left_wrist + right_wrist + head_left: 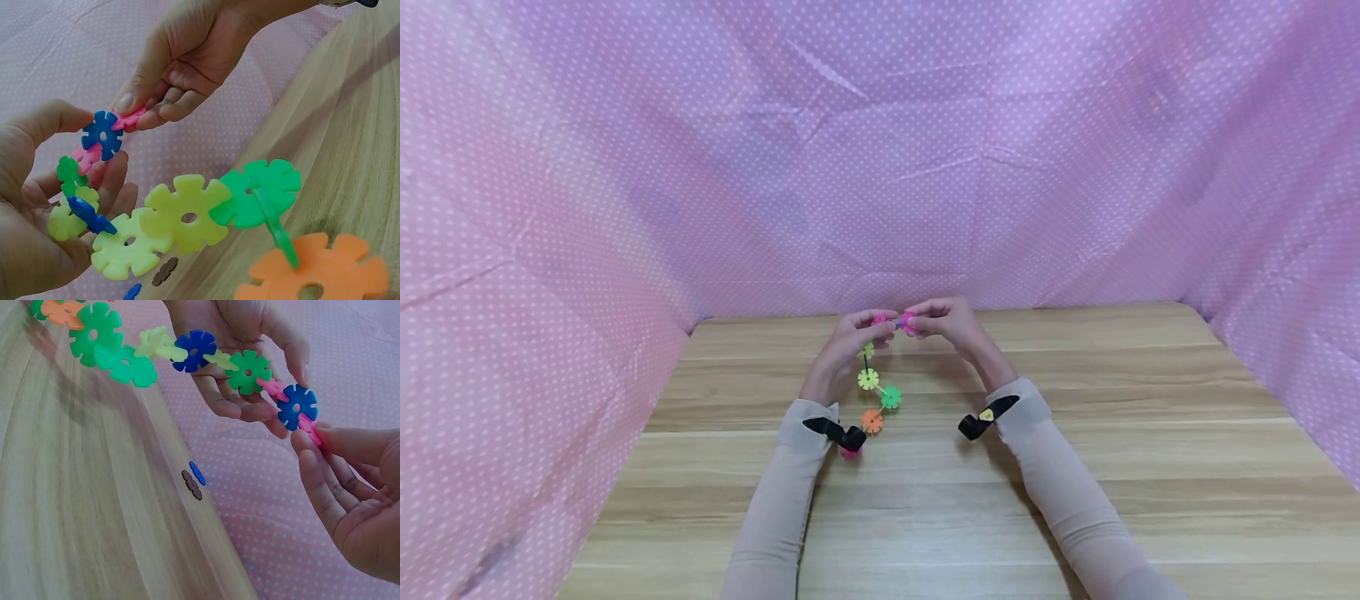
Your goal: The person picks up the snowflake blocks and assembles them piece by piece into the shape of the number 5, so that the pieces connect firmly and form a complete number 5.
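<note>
A chain of slotted plastic snowflake discs hangs from my left hand (850,337), which pinches a blue disc (103,135) at its upper end between thumb and finger. Opposite it, my right hand (951,325) pinches a pink disc (309,429) whose edge meets the slot of that blue disc. Below them the chain runs through a second pink disc (273,389), a green disc (249,372), yellow discs (189,214) and an orange disc (872,422). Its lower end, with another pink disc (850,453), is partly hidden by my left wrist.
A loose brown disc (192,485) and a loose blue disc (197,473) lie by the edge of the wooden table (1150,417). Pink dotted cloth (880,167) hangs around the back and sides.
</note>
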A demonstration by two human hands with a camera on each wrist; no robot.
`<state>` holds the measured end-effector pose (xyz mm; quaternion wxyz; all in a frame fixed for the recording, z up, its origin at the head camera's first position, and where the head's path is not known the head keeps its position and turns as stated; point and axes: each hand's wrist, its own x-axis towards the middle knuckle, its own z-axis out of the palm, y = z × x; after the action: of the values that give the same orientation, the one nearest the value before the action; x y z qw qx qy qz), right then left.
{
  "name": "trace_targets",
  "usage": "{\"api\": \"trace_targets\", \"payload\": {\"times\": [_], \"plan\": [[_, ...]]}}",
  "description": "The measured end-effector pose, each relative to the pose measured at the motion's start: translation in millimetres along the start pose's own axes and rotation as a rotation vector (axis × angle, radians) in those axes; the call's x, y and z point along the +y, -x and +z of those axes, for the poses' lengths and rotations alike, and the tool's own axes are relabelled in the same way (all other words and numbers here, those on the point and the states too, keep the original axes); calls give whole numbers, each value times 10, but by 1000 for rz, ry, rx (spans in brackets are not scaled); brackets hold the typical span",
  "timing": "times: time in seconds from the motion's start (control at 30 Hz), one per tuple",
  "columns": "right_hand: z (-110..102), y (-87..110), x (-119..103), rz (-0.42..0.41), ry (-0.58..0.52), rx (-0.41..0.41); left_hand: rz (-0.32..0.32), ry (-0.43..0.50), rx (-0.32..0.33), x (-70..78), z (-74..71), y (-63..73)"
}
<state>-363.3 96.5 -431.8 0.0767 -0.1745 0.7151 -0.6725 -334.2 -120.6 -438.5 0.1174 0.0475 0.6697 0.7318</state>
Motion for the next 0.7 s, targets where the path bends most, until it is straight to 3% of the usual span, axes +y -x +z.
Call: {"api": "trace_targets", "payload": {"times": [0.23,0.47,0.7], "plan": [[30,13,-44,6,12,-18,-16,-6,-42,4,-20,-7],[44,10,-48,22,22,-55,23,-79,-90,8,-71,-9],[18,13,-37,35,38,-104,13,-92,-77,15,-109,10]]}}
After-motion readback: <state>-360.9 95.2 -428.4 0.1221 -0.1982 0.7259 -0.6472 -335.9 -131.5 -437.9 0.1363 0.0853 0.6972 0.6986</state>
